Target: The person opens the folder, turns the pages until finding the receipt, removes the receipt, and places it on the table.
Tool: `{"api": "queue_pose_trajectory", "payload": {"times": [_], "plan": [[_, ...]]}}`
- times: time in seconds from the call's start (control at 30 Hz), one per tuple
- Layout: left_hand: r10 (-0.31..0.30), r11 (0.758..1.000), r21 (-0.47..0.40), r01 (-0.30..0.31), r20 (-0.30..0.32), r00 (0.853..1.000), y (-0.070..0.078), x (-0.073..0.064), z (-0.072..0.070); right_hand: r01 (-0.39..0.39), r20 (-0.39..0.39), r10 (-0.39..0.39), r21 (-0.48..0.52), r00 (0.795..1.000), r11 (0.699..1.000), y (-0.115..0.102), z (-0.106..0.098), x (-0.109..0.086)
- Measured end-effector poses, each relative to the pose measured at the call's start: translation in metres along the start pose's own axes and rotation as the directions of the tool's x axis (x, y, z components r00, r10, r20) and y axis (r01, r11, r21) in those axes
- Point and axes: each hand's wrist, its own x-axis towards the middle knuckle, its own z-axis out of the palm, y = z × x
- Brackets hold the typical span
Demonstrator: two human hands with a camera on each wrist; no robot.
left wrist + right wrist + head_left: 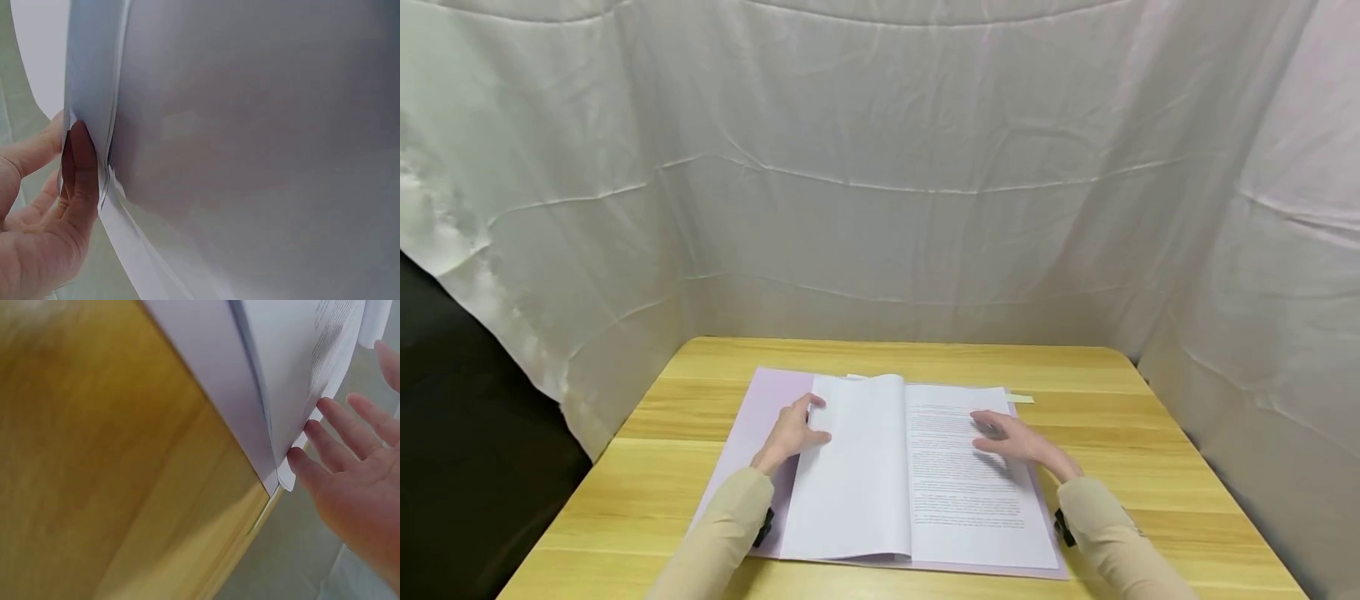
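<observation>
A lilac folder (771, 392) lies spread on the table, with white pages turned to its left side and a printed page (966, 483) on its right. My left hand (790, 429) holds the outer edge of the blank left page (857, 475), thumb on top. In the left wrist view, fingers of the left hand (56, 219) lie along the edge of the white sheets (94, 56). Over the right part of the printed page, my right hand (1011, 437) is spread loosely, holding nothing. In the right wrist view, the right hand's fingertips (300, 459) are close by the paper.
The folder lies on a light wooden table (1075, 375). A pale yellow strip (1020, 399) sticks out past the folder's upper right edge. Light grey curtains (925, 233) hang behind the table and along its sides. Dark material (460, 433) shows at the left.
</observation>
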Motion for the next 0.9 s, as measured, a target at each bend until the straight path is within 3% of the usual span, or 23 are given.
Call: {"api": "queue_pose_trajectory", "payload": {"times": [0.33, 0.5, 0.6, 0.7, 0.8, 0.9], "plan": [[-0.004, 0.995, 0.105, 0.001, 0.022, 1.000, -0.003, -0.002, 0.009, -0.051, -0.074, 0.050, -0.007, 0.996, 0.999, 0.000, -0.005, 0.008], [0.052, 0.988, 0.146, -0.054, 0.015, 0.999, -0.002, -0.002, 0.013, -0.097, -0.135, 0.094, -0.015, 0.986, 0.995, 0.009, -0.009, 0.014], [0.103, 0.982, 0.156, -0.108, 0.044, 0.994, 0.000, -0.001, 0.015, -0.107, -0.174, 0.098, -0.043, 0.980, 0.993, 0.015, -0.010, 0.019], [0.193, 0.965, 0.154, -0.210, 0.117, 0.974, 0.001, 0.000, 0.016, -0.111, -0.221, 0.091, -0.077, 0.971, 0.991, 0.020, -0.011, 0.023], [0.308, 0.933, 0.126, -0.338, 0.206, 0.929, 0.001, 0.000, 0.018, -0.127, -0.245, 0.097, -0.110, 0.965, 0.986, 0.024, -0.012, 0.028], [0.362, 0.912, 0.094, -0.400, 0.277, 0.890, 0.000, 0.000, 0.019, -0.169, -0.243, 0.136, -0.121, 0.961, 0.978, 0.027, -0.013, 0.032]]}}
